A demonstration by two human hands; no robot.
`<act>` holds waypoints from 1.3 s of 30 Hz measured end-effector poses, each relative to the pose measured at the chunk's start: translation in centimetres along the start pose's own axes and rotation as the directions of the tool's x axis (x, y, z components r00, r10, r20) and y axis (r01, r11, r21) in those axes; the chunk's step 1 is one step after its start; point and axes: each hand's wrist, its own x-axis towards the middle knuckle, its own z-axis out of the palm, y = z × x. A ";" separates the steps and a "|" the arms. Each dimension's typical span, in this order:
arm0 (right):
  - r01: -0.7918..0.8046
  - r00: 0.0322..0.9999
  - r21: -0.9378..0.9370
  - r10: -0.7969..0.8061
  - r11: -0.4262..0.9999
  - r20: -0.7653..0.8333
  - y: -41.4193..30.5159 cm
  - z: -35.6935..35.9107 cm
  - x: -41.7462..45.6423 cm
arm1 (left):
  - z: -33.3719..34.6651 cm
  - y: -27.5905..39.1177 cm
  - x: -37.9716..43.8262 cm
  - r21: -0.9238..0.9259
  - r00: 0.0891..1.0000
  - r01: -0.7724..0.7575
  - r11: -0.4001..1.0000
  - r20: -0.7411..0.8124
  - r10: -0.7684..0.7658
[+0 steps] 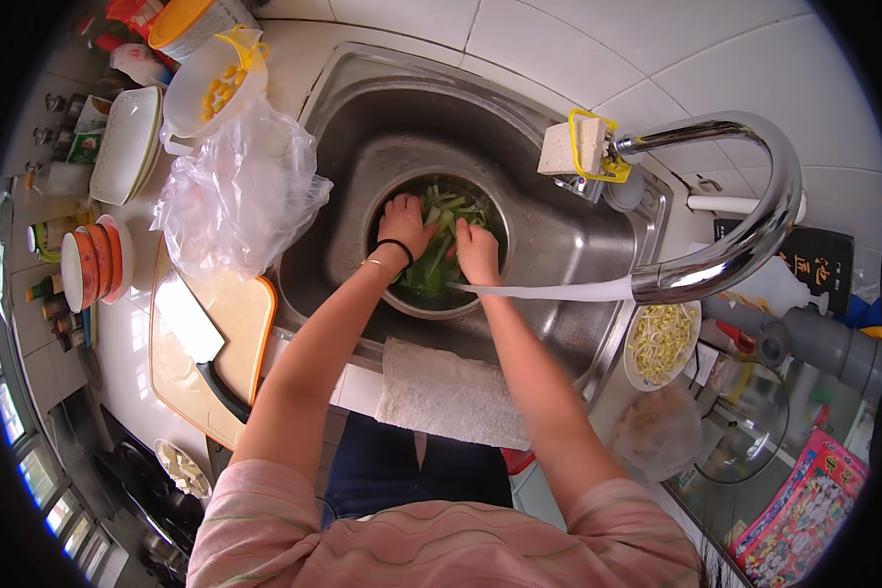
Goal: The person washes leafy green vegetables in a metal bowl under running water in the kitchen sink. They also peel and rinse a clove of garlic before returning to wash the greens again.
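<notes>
A round metal bowl (506,253) stands in the stainless steel sink (595,253), with green leafy vegetables (430,266) in water inside it. My left hand (404,226) is in the bowl's left side, on the greens, fingers partly hidden. At the right side, my right hand (476,253) has its fingers curled at the greens; whether it grips any is not plain. Water (558,292) runs from the curved chrome faucet (772,191) towards the bowl, passing at my right wrist.
Left of the sink, a cleaver (191,320) lies on a cutting board (169,382), near a plastic bag (239,191). A cloth (448,397) hangs over the front edge. A plate of bean sprouts (661,342) stands right. Sponges (577,145) sit in a yellow holder behind.
</notes>
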 end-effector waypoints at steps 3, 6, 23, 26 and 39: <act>0.076 0.971 -0.158 -0.109 0.984 -0.214 2.5 1.9 1.1 | 1.6 2.0 0.8 -0.137 0.991 0.061 0.989 -0.111 -0.077; -0.037 0.974 -0.320 -0.038 0.947 -0.223 1.6 2.0 0.7 | 2.9 1.6 0.5 -0.130 0.990 -0.098 0.987 0.090 0.110; -0.537 0.818 0.814 0.373 0.221 0.438 2.2 4.5 0.6 | 5.1 2.9 -0.9 -0.662 0.996 0.014 0.749 -0.058 -0.070; -0.453 0.888 0.868 0.188 0.201 0.420 4.7 3.3 1.7 | 5.4 5.1 -1.7 -0.645 0.996 -0.080 0.760 -0.033 0.077; -0.513 0.806 0.837 0.441 0.189 0.394 1.0 1.4 -0.4 | 2.6 1.9 0.4 -0.454 0.985 -0.148 0.878 0.009 0.171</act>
